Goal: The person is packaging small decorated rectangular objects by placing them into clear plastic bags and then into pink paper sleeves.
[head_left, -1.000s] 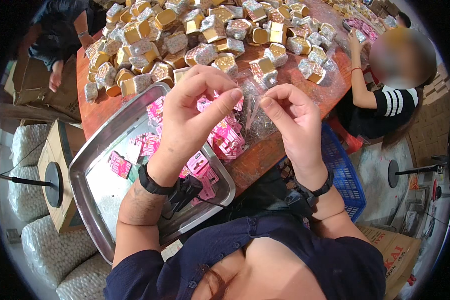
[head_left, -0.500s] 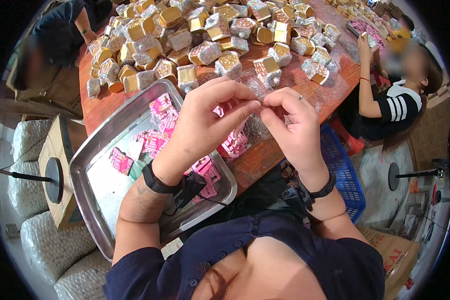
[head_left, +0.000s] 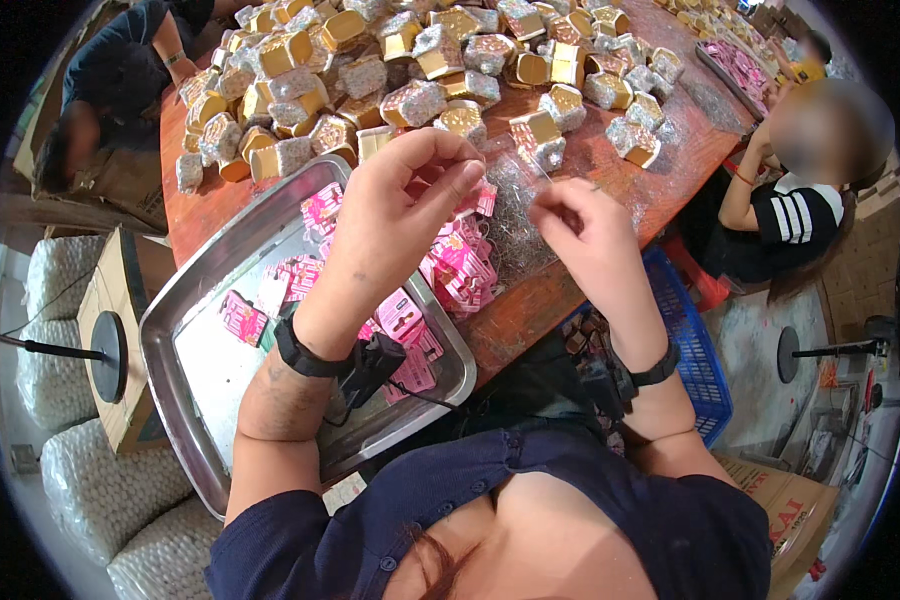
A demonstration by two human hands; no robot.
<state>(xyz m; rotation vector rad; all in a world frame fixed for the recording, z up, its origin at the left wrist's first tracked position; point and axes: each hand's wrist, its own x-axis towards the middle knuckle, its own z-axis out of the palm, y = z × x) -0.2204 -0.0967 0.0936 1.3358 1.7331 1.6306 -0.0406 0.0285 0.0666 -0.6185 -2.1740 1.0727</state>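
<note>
My left hand [head_left: 405,205] is closed in a pinch above the far right part of a metal tray [head_left: 200,425]. What its fingertips hold is too small to make out. A pink printed card [head_left: 485,198] shows just below those fingers; I cannot tell whether it is held. To the right, apart from it, my right hand [head_left: 592,235] has its fingers curled together. A thin clear line shows near its fingertips, too fine to name. Between and below the hands lie a heap of pink cards [head_left: 460,268] and a tangle of fine clear strands [head_left: 515,230].
Many bubble-wrapped gold-bottomed pieces [head_left: 290,55] cover the far part of the wooden table [head_left: 515,325]. A blue plastic basket [head_left: 692,345] stands at the right edge. One person [head_left: 795,215] sits at right; another person's arm [head_left: 170,50] reaches in at far left.
My hands have moved apart from where their fingertips met. The left rose slightly and went left; the right dropped a little. The person at right has lowered their raised hand.
</note>
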